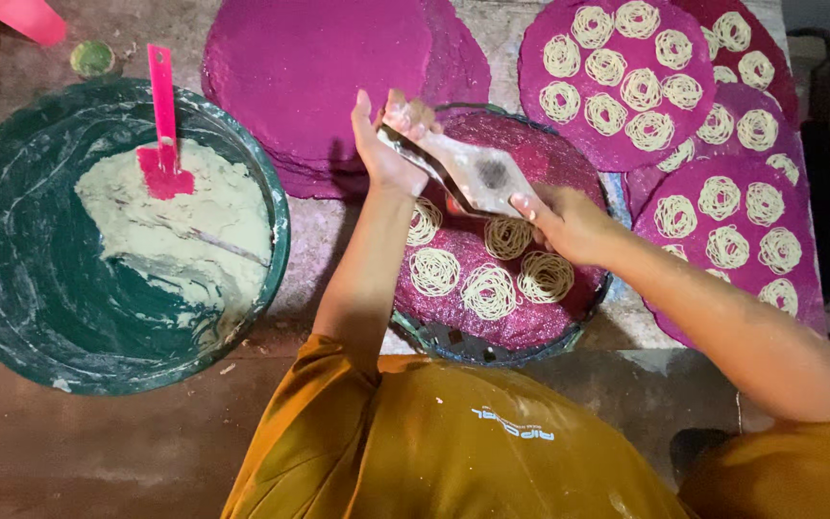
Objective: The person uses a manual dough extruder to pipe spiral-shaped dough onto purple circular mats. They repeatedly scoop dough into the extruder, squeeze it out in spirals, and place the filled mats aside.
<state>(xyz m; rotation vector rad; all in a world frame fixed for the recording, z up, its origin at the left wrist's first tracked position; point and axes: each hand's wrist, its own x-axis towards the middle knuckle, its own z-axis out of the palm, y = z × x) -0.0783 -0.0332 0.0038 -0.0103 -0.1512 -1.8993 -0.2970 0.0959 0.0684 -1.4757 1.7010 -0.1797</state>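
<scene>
My left hand (388,144) grips the far handle of a flour-dusted noodle press (473,173). My right hand (567,223) grips its near handle. The press hangs over a round magenta woven mat (569,159) resting on a dark basin. Several pale noodle coils (490,290) lie on that mat below the press, and thin strands drop from the press onto one coil (508,236).
A large green tub (12,279) at left holds pale dough (184,231) and a pink spatula (161,125). A stack of bare magenta mats (319,67) lies behind. At right, overlapping mats (722,192) carry several noodle coils. My orange-clad knees (434,442) fill the front.
</scene>
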